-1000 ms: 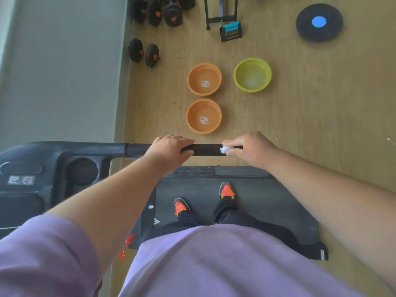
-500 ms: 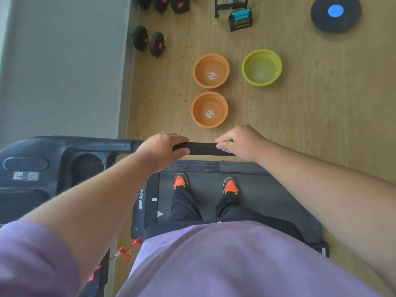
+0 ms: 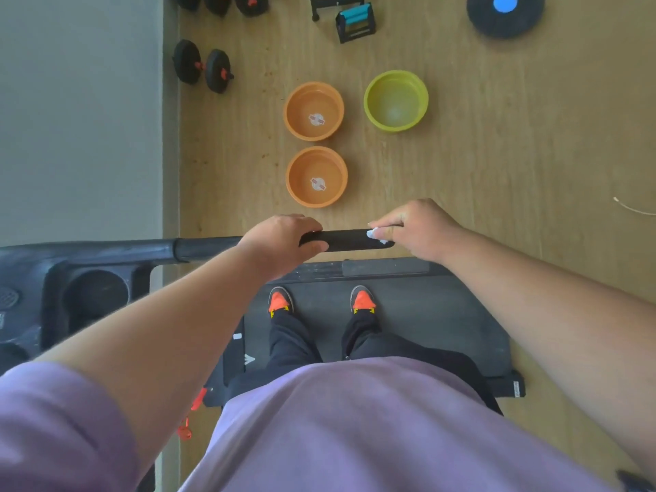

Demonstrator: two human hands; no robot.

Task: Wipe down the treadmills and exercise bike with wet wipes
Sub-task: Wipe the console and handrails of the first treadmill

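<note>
Beyond the hands, three bowls sit on the floor: two orange bowls (image 3: pixel 313 111) (image 3: pixel 316 177), each with a sticker inside, and a green bowl (image 3: pixel 395 100) that looks empty. The left hand (image 3: pixel 282 242) wraps the black handle (image 3: pixel 346 240). The right hand (image 3: pixel 417 229) pinches a white wipe (image 3: pixel 373 235) against the handle's end; most of the wipe is hidden by the fingers. The treadmill (image 3: pixel 426 314) lies below the hands, its console cut off at the left edge. Bare floor opens to the right.

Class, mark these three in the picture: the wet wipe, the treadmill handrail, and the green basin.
wet wipe (image 3: pixel 373 235), head view, white wad showing at the right hand's fingertips
treadmill handrail (image 3: pixel 346 239), head view, bare black grip between the hands
green basin (image 3: pixel 371 101), head view, left inner wall
</note>
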